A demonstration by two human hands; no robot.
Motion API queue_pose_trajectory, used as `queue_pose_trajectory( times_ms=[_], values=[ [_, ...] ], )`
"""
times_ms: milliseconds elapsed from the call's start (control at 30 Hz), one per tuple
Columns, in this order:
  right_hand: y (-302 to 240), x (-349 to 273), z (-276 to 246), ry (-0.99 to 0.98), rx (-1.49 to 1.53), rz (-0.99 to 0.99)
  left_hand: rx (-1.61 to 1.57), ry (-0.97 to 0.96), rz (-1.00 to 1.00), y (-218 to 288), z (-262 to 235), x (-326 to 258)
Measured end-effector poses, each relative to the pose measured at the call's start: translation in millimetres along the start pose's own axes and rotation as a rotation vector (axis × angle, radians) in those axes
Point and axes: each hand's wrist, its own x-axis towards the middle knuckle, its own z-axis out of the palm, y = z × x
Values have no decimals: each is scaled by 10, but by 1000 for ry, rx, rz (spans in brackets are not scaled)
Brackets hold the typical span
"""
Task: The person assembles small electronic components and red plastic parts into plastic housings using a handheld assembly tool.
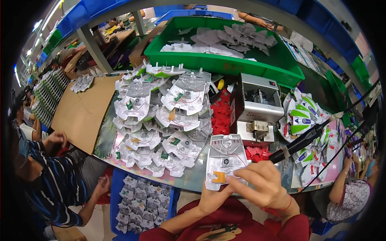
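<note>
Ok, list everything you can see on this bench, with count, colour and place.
white plastic shell: one, white, front centre, held
shell pile: many, white, centre-left
red plastic pieces: many, red, beside the machine
small metal machine: one, silver, centre-right
green bin: one, green, back, holding white parts
green-and-white covers: many, right
cardboard sheet: one, brown, left
blue crate: one, below the bench, with small white parts
left hand: under the shell's near edge
right hand: on the shell's lower right

The left hand (211,199) grips the bottom edge of a white moulded plastic shell (225,160); the right hand (263,182) pinches at its lower half. At ten o'clock lies a heap of matching white shells (161,120), at one o'clock a grey metal machine (257,106).
</note>
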Motion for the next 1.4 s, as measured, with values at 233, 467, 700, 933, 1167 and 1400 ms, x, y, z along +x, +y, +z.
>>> queue_pose_trajectory(
  times_ms=[233, 467, 700, 933, 1167, 1400],
  values=[
    [-96, -92, 210, 52, -150, -49, 1, 28, 81, -58, 21, -85],
    [-126, -327, 369, 208, 214, -156, -353, 18, -138, -17, -2, -118],
    [-87, -510, 494, 193, 361, -183, -438, 131, -459, 62, 62, -87],
    [-81, -568, 604, 212, 446, -169, -180, 182, -363, -24, 25, -70],
    [-61, -757, 500, 176, 396, 146, -359, 334, -423, -171, -339, -62],
    [261, -969, 317, 90, 251, 681, -426, 332, -348, 5, -294, 20]
  ],
)
